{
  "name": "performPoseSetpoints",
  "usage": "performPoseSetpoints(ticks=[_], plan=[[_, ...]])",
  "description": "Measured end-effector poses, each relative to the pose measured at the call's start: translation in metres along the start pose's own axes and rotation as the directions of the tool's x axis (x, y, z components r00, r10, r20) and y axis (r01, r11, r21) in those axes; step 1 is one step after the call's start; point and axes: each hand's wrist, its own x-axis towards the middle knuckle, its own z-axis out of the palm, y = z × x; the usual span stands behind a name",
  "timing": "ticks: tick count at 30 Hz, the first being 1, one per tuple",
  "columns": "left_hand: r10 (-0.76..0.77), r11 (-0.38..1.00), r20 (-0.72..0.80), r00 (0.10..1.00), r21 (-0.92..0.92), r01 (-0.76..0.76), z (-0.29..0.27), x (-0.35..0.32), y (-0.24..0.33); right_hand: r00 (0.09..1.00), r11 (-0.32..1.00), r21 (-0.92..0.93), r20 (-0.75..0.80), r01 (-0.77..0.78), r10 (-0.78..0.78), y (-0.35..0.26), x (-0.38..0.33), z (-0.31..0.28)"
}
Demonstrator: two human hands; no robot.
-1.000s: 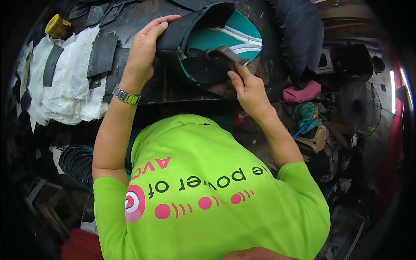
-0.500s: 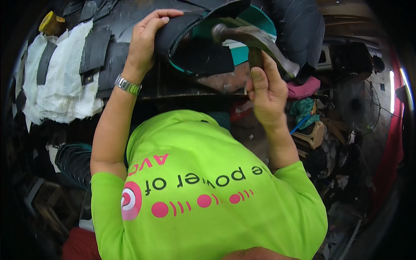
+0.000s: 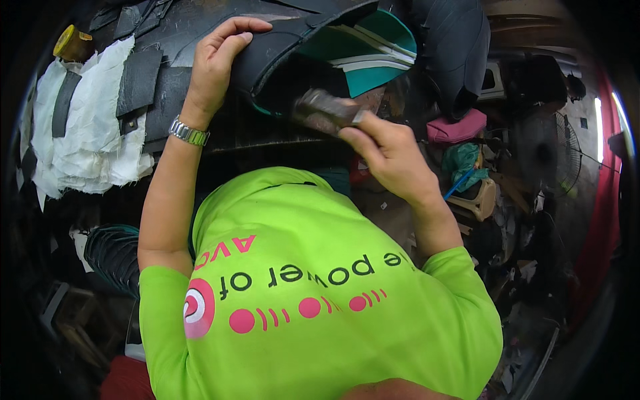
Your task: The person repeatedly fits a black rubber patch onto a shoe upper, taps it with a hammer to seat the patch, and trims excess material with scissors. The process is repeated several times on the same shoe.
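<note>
My left hand (image 3: pixel 215 63), with a metal watch on its wrist, grips the left side of a black curved piece with a teal lining (image 3: pixel 267 53) on the workbench. Its thumb and fingers are closed at the piece's edge. Part of the teal underside, with white strips, shows where the piece bends up. My right hand (image 3: pixel 390 150) is wrapped round a hammer (image 3: pixel 323 110). The hammer's head is smeared by motion, just below the piece's near edge; whether it touches the edge I cannot tell.
White cloth sheets (image 3: pixel 93 133) and black strips (image 3: pixel 140 83) lie at the bench's left, beside a yellow-lidded jar (image 3: pixel 72 43). Stacked black curved pieces (image 3: pixel 453 50) stand at the right. Beyond are a pink bundle (image 3: pixel 457 127), a green plastic bag (image 3: pixel 465 167) and a fan (image 3: pixel 567 153).
The hammer has swung down and left from above the piece's opening to its near edge, its head turning. My left hand stays at the piece's left side.
</note>
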Motion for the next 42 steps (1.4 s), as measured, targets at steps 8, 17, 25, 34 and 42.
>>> performPoseSetpoints(ticks=[8, 17, 25, 34, 42], plan=[[0.035, 0.956, 0.083, 0.996, 0.286, -0.058, 0.006, -0.007, 0.017, 0.979, 0.977, -0.212, -0.201, -0.008, -0.035, 0.051, 0.037, -0.001], [-0.169, 0.664, 0.084, 0.982, 0.746, 0.05, -0.043, 0.019, 0.055, 0.909, 0.859, 0.445, -0.413, 0.253, -0.054, -0.011, 0.037, -0.026], [-0.382, 0.733, 0.21, 0.9, 0.662, 0.157, -0.038, 0.054, 0.031, 0.961, 0.973, -0.208, -0.23, 0.105, -0.153, 0.003, 0.071, 0.005], [-0.675, 0.59, 0.133, 0.726, 0.688, 0.423, -0.034, 0.078, 0.036, 0.975, 0.938, -0.316, -0.124, 0.139, -0.187, -0.008, 0.089, 0.016], [-0.538, 0.49, 0.218, 0.814, 0.867, 0.091, -0.022, 0.103, 0.028, 0.978, 0.928, -0.366, -0.158, 0.07, -0.136, -0.009, 0.096, 0.016]])
